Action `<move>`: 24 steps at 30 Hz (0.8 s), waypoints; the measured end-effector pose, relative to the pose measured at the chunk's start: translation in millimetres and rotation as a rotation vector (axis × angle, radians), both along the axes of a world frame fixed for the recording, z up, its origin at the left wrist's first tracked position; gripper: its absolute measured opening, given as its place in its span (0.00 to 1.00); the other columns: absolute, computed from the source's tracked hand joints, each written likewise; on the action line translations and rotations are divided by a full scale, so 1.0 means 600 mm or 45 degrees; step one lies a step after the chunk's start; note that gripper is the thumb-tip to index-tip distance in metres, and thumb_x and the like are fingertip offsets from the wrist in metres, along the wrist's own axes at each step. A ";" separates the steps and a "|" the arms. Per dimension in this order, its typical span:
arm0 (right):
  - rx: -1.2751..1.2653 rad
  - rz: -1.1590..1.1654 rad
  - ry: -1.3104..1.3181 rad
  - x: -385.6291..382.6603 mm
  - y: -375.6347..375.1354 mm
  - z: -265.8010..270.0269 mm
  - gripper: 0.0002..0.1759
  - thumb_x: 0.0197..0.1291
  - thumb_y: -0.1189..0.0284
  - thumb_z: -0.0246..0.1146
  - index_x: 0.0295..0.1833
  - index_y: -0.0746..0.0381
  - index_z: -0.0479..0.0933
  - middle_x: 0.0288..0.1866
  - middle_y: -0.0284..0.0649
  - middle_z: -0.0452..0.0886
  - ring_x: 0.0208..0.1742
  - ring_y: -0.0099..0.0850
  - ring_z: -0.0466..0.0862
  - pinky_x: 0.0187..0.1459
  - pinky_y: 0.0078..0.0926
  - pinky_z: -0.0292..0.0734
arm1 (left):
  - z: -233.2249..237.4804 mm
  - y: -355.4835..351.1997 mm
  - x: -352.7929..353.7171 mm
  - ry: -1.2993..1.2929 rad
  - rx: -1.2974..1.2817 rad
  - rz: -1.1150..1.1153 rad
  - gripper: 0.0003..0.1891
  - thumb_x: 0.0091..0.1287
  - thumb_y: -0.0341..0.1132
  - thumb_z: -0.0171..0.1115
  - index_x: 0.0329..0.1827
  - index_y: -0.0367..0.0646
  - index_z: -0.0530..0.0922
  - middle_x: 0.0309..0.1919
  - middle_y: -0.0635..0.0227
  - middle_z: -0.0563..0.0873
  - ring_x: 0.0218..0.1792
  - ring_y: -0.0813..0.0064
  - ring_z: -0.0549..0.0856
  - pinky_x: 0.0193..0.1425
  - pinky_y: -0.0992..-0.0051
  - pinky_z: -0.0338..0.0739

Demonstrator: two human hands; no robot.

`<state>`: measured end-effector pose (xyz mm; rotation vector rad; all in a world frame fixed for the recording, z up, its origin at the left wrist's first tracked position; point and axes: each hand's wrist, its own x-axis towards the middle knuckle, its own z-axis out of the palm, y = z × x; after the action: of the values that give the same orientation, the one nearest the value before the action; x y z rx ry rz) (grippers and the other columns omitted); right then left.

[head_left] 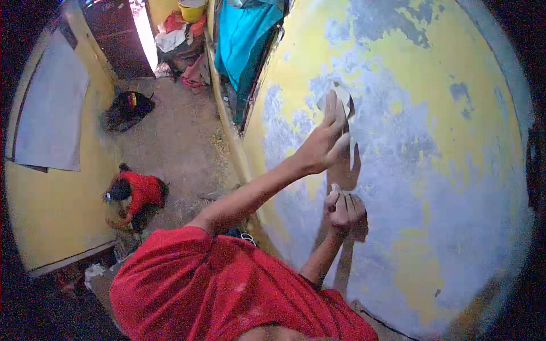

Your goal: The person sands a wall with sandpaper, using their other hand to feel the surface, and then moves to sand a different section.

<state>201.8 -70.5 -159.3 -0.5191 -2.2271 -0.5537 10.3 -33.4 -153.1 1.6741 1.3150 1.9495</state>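
Note:
A yellow wall with large grey-white patches rises on the right. My left hand is raised at it, fingers stretched up and thumb apart. Behind its fingertips is a small pale flat piece with a dark edge; whether it is loose or part of the wall is unclear. Below, my right hand is closed near the wall, with a small pale tip showing at its top. What it holds, if anything, I cannot make out. Shadows of the hands and arms fall on the wall.
A person in a red top crouches by the left wall. Beyond are a dark bag, piled cloths, a yellow bucket and a turquoise cloth over an opening. A pale sheet hangs on the left wall.

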 end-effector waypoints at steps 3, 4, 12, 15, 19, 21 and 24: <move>-0.061 0.007 -0.018 0.009 -0.005 0.000 0.11 0.62 0.77 0.58 0.27 0.68 0.80 0.21 0.45 0.79 0.18 0.41 0.78 0.21 0.37 0.71 | 0.002 0.003 -0.012 -0.044 -0.076 -0.056 0.32 0.75 0.42 0.47 0.76 0.33 0.55 0.76 0.30 0.44 0.77 0.34 0.45 0.79 0.60 0.53; -0.059 0.001 -0.017 0.011 -0.005 0.000 0.11 0.62 0.77 0.58 0.27 0.68 0.80 0.21 0.45 0.79 0.18 0.41 0.78 0.21 0.37 0.71 | 0.002 0.015 -0.025 -0.026 -0.162 -0.077 0.31 0.76 0.42 0.46 0.75 0.31 0.55 0.76 0.29 0.45 0.77 0.35 0.47 0.78 0.61 0.54; -0.126 0.025 0.019 0.024 0.003 -0.024 0.08 0.57 0.71 0.64 0.28 0.65 0.79 0.28 0.48 0.84 0.25 0.43 0.84 0.26 0.40 0.79 | 0.057 0.024 -0.048 -0.166 -0.194 0.005 0.28 0.78 0.43 0.45 0.70 0.27 0.61 0.69 0.31 0.65 0.71 0.38 0.66 0.73 0.61 0.63; -0.128 -0.013 -0.027 0.023 0.005 -0.020 0.08 0.57 0.70 0.64 0.29 0.64 0.79 0.27 0.46 0.83 0.25 0.42 0.83 0.25 0.39 0.78 | 0.022 -0.016 -0.012 0.105 -0.130 0.022 0.30 0.78 0.43 0.44 0.74 0.30 0.56 0.73 0.27 0.52 0.76 0.37 0.55 0.76 0.61 0.58; -0.110 -0.048 0.000 0.018 0.004 -0.025 0.07 0.56 0.71 0.63 0.30 0.63 0.79 0.26 0.45 0.83 0.25 0.42 0.83 0.26 0.40 0.79 | 0.007 0.001 -0.028 -0.080 -0.227 -0.101 0.22 0.79 0.43 0.43 0.55 0.28 0.72 0.67 0.26 0.64 0.72 0.44 0.67 0.70 0.59 0.65; -0.153 -0.050 -0.028 0.032 0.007 -0.033 0.08 0.56 0.70 0.64 0.32 0.64 0.80 0.28 0.44 0.84 0.26 0.41 0.84 0.29 0.40 0.80 | 0.015 0.027 -0.042 -0.075 -0.005 0.107 0.23 0.80 0.44 0.42 0.44 0.28 0.72 0.52 0.31 0.77 0.56 0.49 0.80 0.59 0.60 0.71; -0.126 -0.068 -0.039 0.033 0.009 -0.036 0.08 0.57 0.69 0.64 0.34 0.64 0.82 0.29 0.44 0.84 0.27 0.40 0.85 0.30 0.41 0.81 | 0.046 0.038 -0.072 -0.304 -0.173 -0.006 0.25 0.80 0.46 0.42 0.43 0.26 0.74 0.44 0.35 0.82 0.50 0.53 0.84 0.58 0.63 0.74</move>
<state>221.7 -64.8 -180.9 -0.6267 -2.2839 -0.4834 -33.1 -10.5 -125.7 1.3343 1.3179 1.9385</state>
